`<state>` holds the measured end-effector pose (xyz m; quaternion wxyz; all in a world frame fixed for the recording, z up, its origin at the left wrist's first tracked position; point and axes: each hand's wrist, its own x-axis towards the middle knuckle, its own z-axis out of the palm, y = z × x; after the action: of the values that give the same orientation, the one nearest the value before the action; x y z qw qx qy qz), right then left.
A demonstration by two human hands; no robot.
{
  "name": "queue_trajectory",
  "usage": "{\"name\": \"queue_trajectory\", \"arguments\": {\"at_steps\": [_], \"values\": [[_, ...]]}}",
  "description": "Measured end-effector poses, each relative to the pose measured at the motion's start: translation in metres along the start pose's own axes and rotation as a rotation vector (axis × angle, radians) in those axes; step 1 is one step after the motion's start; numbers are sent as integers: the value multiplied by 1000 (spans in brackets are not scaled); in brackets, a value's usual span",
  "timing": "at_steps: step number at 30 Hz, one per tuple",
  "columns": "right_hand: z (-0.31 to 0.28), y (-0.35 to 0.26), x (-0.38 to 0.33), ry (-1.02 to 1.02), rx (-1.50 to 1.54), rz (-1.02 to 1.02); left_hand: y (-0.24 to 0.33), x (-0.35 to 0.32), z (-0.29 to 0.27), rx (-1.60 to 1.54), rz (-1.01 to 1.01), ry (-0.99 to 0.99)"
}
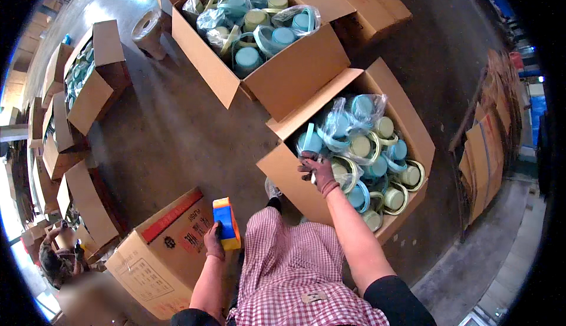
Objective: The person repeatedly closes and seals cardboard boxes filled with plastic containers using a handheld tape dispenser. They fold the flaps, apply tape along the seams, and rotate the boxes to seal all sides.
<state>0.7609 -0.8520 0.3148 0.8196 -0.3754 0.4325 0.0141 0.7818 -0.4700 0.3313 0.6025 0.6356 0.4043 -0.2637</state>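
Note:
In my left hand (214, 242), gloved in dark fabric, is a small blue, orange and yellow box (226, 224), upright beside my apron. My right hand (319, 174), also gloved, is closed on a slim white stick-like thing (313, 178) whose kind I cannot make out. That hand hovers over the near left side of an open carton (420, 130), close to a blue round container (311, 143). Blue and pale green containers with loop handles fill this carton, bottoms or lids up. Clear plastic bags (346, 114) wrap some of them.
A second open carton (203, 48) of similar containers stands ahead. At my left is a printed closed carton (156, 261). More open cartons (94, 99) line the far left, near a film roll (148, 34) and another person (56, 261). Flattened cardboard (486, 149) leans at right.

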Motion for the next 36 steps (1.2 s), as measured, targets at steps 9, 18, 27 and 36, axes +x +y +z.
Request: {"name": "queue_trajectory", "arguments": {"at_steps": [9, 18, 27, 36], "values": [[62, -20, 98, -32, 447, 49, 30, 24, -20, -168, -19, 56], [44, 69, 277, 544, 696, 205, 111, 77, 27, -53, -93, 35], [-2, 76, 321, 613, 758, 31, 141, 194, -12, 198, -97, -126], [124, -71, 178, -69, 920, -327, 159, 238, -2, 121, -246, -323]]}}
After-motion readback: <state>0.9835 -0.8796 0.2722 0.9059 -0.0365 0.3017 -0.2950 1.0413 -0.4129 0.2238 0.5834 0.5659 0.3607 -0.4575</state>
